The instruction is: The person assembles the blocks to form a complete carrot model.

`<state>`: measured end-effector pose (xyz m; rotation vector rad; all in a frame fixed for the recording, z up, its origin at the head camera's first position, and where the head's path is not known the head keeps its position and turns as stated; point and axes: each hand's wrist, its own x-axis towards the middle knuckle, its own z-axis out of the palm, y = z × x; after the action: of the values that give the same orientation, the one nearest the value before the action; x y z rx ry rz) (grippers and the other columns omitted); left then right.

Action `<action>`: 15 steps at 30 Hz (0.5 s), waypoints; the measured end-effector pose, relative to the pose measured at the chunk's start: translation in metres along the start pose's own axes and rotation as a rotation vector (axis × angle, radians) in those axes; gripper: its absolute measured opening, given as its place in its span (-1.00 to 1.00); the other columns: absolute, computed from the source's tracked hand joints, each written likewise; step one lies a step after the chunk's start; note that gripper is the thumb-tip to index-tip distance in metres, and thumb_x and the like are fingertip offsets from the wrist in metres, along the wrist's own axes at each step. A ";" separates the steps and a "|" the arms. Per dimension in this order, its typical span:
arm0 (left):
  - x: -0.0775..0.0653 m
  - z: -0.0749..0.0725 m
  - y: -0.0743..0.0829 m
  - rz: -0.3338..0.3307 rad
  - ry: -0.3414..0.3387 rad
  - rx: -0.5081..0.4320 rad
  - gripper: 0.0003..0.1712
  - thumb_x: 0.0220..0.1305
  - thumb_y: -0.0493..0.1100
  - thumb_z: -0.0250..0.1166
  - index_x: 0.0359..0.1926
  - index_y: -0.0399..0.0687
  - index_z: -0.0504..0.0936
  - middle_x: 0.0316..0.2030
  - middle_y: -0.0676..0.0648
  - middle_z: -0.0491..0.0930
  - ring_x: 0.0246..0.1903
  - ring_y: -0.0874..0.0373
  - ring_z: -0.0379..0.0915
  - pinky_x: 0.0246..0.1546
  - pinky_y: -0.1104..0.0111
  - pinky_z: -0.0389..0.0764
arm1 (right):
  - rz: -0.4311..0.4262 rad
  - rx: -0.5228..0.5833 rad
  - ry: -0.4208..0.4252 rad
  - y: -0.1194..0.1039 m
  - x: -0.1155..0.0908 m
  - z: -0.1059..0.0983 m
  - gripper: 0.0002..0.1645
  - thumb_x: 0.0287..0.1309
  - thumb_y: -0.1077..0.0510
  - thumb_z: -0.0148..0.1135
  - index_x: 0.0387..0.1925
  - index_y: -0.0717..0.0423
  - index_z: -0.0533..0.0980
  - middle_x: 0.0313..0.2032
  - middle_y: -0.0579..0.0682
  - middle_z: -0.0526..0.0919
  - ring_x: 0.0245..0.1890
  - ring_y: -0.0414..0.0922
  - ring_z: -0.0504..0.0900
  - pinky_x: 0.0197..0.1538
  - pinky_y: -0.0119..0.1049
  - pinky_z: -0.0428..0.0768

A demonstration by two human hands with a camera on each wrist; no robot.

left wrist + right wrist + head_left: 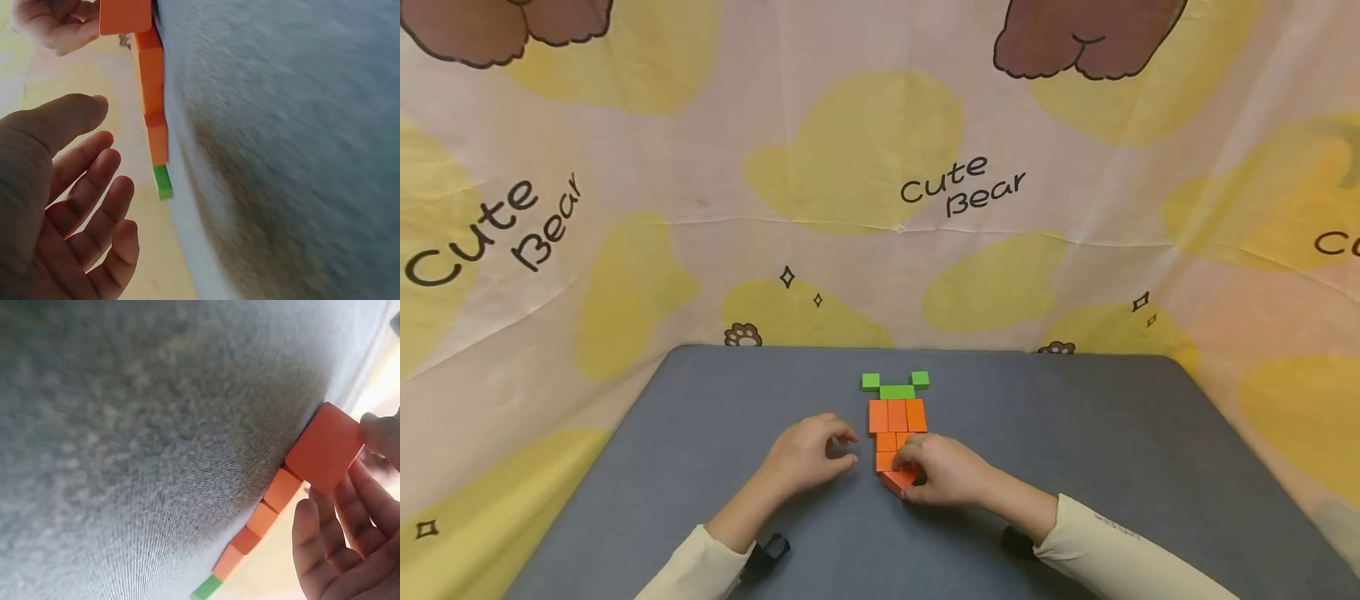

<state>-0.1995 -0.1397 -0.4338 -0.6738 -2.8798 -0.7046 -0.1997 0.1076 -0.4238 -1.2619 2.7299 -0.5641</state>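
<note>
Green and orange blocks lie on the table in a carrot-like figure. My right hand pinches a red-orange triangular block at the figure's near end, thumb on one side and fingers on the other. In the right wrist view this block shows a broad flat face beside the row of smaller orange blocks. Left of the figure, my left hand hovers with loosely bent fingers and nothing between them. Three upright orange blocks sit above the small square ones, partly hidden by the right hand.
At the far end are a green bar and two small green blocks, one at the left and one at the right. The blue-grey table ends at a printed bear curtain. Black wrist devices sit under both sleeves.
</note>
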 end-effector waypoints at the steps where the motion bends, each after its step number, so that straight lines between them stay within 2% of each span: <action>1: -0.002 0.000 -0.002 -0.007 0.006 -0.006 -0.80 0.03 -0.02 0.46 -0.26 0.16 0.72 -0.35 0.20 0.59 -0.35 0.30 0.49 -0.39 0.42 0.50 | 0.006 0.008 0.000 0.001 0.002 0.001 -0.70 -0.06 0.07 0.46 -0.23 0.04 0.64 -0.37 -0.18 0.57 -0.43 -0.35 0.40 -0.33 -0.53 0.46; 7: -0.013 0.000 -0.011 -0.057 0.010 -0.029 -0.84 0.06 -0.03 0.44 -0.28 0.18 0.72 -0.34 0.22 0.60 -0.39 0.31 0.47 -0.42 0.46 0.47 | 0.025 0.058 0.001 0.004 0.009 0.005 -0.74 -0.06 0.09 0.45 -0.26 0.05 0.65 -0.36 -0.17 0.59 -0.44 -0.35 0.44 -0.35 -0.52 0.48; 15: -0.019 -0.002 -0.014 -0.115 0.035 -0.044 -0.84 0.07 -0.06 0.44 -0.27 0.15 0.72 -0.32 0.19 0.61 -0.38 0.30 0.46 -0.40 0.44 0.47 | 0.021 0.015 0.008 0.004 0.005 0.002 -0.68 -0.01 0.02 0.43 -0.19 0.03 0.63 -0.31 -0.17 0.61 -0.39 -0.31 0.44 -0.34 -0.51 0.46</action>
<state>-0.1882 -0.1595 -0.4413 -0.4989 -2.8973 -0.7879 -0.2051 0.1060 -0.4268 -1.2295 2.7367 -0.5873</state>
